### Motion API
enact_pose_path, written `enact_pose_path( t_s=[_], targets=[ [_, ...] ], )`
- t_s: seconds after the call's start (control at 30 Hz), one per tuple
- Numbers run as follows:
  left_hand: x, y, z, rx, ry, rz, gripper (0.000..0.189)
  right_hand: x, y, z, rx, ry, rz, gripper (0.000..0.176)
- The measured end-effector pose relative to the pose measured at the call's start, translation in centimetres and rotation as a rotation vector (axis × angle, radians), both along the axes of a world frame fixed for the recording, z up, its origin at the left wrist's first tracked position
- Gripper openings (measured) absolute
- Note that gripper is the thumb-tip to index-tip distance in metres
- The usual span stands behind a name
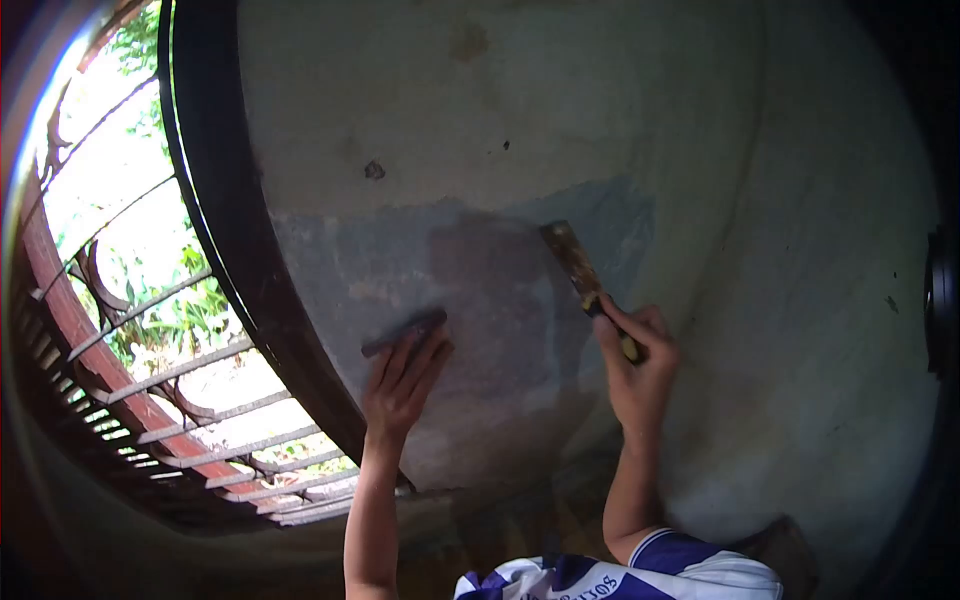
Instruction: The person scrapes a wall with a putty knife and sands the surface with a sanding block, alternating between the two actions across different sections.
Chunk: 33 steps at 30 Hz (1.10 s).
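Observation:
My left hand (402,390) presses a dark, flat block (405,332) against the wall, its fingers over the block's lower side. To the right, my right hand (645,365) is closed around the dark and yellow handle of a scraper (572,262). The scraper's wide, stained blade points up and left, close to the wall; whether it touches cannot be told. Between and above the hands lies a grey-blue patch (490,300) on the pale wall (500,90), with a darker area in its middle.
At the left is a window with metal bars (190,365) and a dark frame (235,200); plants show outside. Two small dark marks are on the wall above the patch. A dark object (938,300) stands at the right edge.

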<state>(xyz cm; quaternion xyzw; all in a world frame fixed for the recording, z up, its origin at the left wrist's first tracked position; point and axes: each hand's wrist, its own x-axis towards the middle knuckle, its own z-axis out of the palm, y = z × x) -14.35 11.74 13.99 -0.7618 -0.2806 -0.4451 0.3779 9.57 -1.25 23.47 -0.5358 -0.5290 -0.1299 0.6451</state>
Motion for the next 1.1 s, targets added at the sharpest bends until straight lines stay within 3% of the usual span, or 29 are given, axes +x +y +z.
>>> enact_pose_path(
  t_s=[0.13, 0.23, 0.33, 0.53, 0.63, 0.73, 0.77, 0.83, 0.9, 0.97, 1.1],
  targets=[
    [0.2, -0.4, -0.4, -0.008, 0.008, 0.003, 0.038, -1.2, 2.8, 1.5, 0.154, 0.032, 0.041, 0.022],
    [0.2, -0.2, 0.0, -0.019, 0.004, -0.009, 0.04, -1.8, -1.3, 1.7, 0.046, 0.06, 0.061, 0.021],
    [0.2, 0.3, 0.4, -0.007, -0.001, -0.009, 0.041, -2.1, 1.3, 1.6, 0.026, 0.029, 0.036, 0.021],
    [-0.2, -0.8, -0.3, -0.06, 0.015, -0.035, 0.042, -2.1, -2.1, 1.3, -0.061, 0.113, 0.059, 0.023],
    [0.4, 0.1, 0.8, -0.052, -0.026, -0.095, 0.042, -2.1, 2.1, 1.3, -0.018, -0.001, -0.004, 0.024],
    [0.1, -0.2, 0.6, -0.056, -0.037, -0.16, 0.042, -0.3, 1.4, -1.0, -0.009, 0.23, 0.246, 0.026],
    [0.0, -0.5, 0.4, -0.06, -0.043, -0.175, 0.042, 0.3, 0.6, -1.8, -0.033, 0.191, 0.194, 0.027],
    [-0.7, -1.2, -0.1, -0.134, -0.042, -0.29, 0.043, 0.4, -1.9, -5.0, -0.077, 0.133, 0.092, 0.029],
    [-1.5, -1.6, -1.1, -0.172, -0.064, -0.383, 0.044, 0.5, -4.3, -10.3, -0.132, 0.162, 0.166, 0.032],
    [-2.4, -3.5, -4.6, -0.179, -0.104, -0.465, 0.045, 1.4, -7.5, -17.5, -0.382, 0.271, 0.217, 0.036],
    [-3.4, -8.9, -11.6, -0.393, -0.108, -0.469, 0.041, 1.3, -15.4, -28.7, -0.565, 0.59, 0.245, 0.039]
  ],
)
